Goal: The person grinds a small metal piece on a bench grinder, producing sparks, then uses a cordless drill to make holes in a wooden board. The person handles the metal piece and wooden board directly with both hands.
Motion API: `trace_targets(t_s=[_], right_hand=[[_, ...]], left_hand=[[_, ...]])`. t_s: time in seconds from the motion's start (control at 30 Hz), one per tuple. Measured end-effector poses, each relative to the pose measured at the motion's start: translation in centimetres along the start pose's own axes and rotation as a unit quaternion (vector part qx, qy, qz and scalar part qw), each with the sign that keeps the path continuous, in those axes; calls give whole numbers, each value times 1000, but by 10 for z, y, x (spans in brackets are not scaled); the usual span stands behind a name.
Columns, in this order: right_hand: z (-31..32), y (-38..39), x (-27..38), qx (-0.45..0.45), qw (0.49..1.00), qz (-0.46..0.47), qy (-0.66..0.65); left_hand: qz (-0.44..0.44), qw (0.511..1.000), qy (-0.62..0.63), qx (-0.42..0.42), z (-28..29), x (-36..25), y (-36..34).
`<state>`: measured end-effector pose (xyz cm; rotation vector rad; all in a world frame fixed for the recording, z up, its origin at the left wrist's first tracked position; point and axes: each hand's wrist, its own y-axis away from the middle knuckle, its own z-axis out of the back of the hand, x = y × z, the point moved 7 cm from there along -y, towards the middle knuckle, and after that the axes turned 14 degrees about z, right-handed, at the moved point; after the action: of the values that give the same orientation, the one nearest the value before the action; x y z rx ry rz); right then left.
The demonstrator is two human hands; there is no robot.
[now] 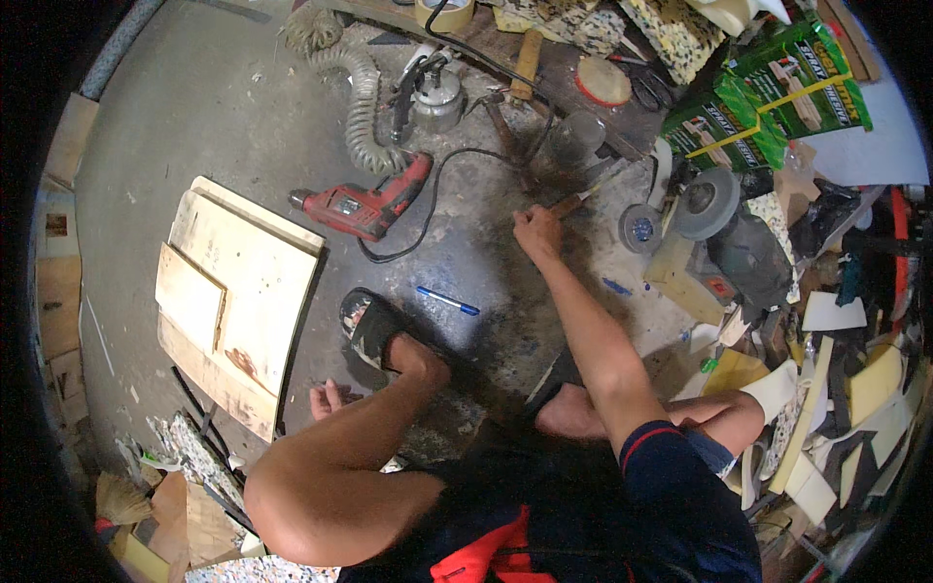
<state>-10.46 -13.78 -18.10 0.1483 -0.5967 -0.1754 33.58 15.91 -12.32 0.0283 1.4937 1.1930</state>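
Note:
My right hand [536, 231] reaches forward, fingers curled at the handle end of a thin wooden-handled blade tool [573, 202]. My left hand [328, 398] shows only partly behind my left leg, fingers apart near the stacked pale wooden boards [237, 291]. Between my hands lies a blue-and-white pen [447, 300] on the stained floor. A red corded drill [355, 209] lies beyond it. Above my right hand are a hammer [505, 126] and a clear cylindrical container [571, 141]. A grey round tin [639, 229] sits to the right.
A bench grinder [743, 248] and piles of foam scraps [875, 379] crowd the right. A spray gun [434, 102] and coiled hose [360, 107] lie at the back beside green boxes [792, 78]. My sandalled foot [369, 325] rests in the middle; more scraps [194, 505] lie lower left.

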Motion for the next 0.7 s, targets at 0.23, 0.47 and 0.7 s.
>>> trace_targets(t_s=[0.23, 0.47, 0.7], right_hand=[[5, -14, 46, -62, 983, 155, 74], [-6, -86, 29, -102, 990, 78, 64], [-23, -101, 39, -25, 996, 52, 68]], left_hand=[[-60, 998, 9, 33, -59, -45, -4], [-72, 993, -1, 88, -111, -43, -19], [-82, 992, -15, 96, -118, -39, -20]])
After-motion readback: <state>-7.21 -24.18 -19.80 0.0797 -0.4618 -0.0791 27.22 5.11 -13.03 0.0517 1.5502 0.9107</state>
